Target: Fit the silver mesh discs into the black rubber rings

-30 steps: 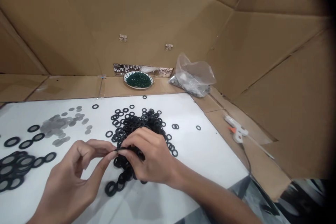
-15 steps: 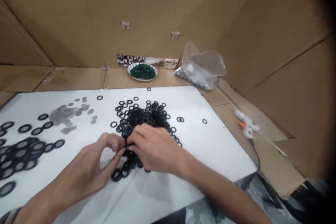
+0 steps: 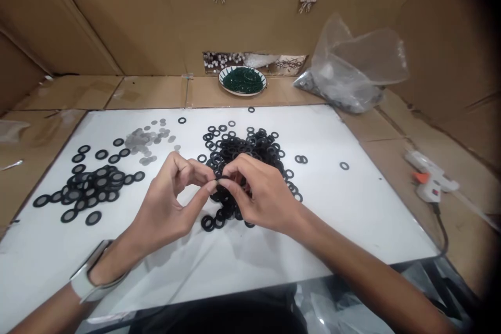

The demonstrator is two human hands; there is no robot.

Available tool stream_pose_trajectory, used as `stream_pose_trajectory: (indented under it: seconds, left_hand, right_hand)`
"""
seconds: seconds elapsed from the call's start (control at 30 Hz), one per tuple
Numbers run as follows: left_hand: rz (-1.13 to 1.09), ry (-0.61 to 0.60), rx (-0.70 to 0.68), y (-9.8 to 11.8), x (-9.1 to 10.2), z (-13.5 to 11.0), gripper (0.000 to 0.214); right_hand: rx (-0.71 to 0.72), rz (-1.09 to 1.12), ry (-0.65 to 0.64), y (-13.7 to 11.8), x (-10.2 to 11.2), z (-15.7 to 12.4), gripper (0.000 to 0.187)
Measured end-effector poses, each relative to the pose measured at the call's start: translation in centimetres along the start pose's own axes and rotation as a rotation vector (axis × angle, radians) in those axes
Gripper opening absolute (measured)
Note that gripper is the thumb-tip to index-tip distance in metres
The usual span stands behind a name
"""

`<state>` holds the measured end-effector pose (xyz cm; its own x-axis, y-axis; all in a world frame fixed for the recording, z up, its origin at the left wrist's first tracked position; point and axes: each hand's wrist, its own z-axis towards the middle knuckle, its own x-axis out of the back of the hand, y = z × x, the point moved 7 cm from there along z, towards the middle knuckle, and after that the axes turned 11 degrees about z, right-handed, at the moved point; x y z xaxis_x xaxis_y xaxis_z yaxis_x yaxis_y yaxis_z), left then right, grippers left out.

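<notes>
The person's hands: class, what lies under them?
A heap of small black rubber rings on the white board. The right hand covers the heap's near part; what the left hand hides is unclear. Both pinch one black ring.

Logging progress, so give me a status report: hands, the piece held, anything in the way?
Left hand and right hand both pinching one ring. Held just above the pile. Glue gun far right, well apart.

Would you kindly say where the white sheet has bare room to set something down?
The white sheet's right side is barest, between the loose ring pile and the glue gun, save one stray ring. The near edge is free. Crowded: the middle, where left hand and right hand pinch a ring, and the left.
</notes>
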<state>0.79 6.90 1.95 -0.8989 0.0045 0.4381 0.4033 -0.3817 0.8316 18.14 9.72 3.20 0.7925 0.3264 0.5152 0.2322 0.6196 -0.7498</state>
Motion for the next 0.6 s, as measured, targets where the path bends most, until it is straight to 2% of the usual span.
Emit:
stream_pose_trajectory:
  seconds: [0.17, 0.37, 0.47, 0.6]
  left_hand:
    - [-0.011, -0.008, 0.018, -0.7, -0.18, -0.07, 0.043]
    - [-0.067, -0.04, 0.066, -1.14, -0.27, 0.13, 0.038]
    - [-0.024, -0.041, 0.052, -1.03, -0.36, 0.11, 0.037]
    - [-0.003, -0.015, 0.043, -0.69, -0.43, 0.06, 0.038]
  right_hand:
    - [-0.029, -0.18, 0.012, -0.6, 0.05, -0.33, 0.015]
    - [-0.045, -0.051, -0.074, -0.45, -0.11, -0.26, 0.011]
    - [-0.025, -0.137, -0.1, -0.61, -0.42, -0.35, 0.016]
    - [-0.001, -0.208, -0.07, -0.94, -0.37, -0.38, 0.021]
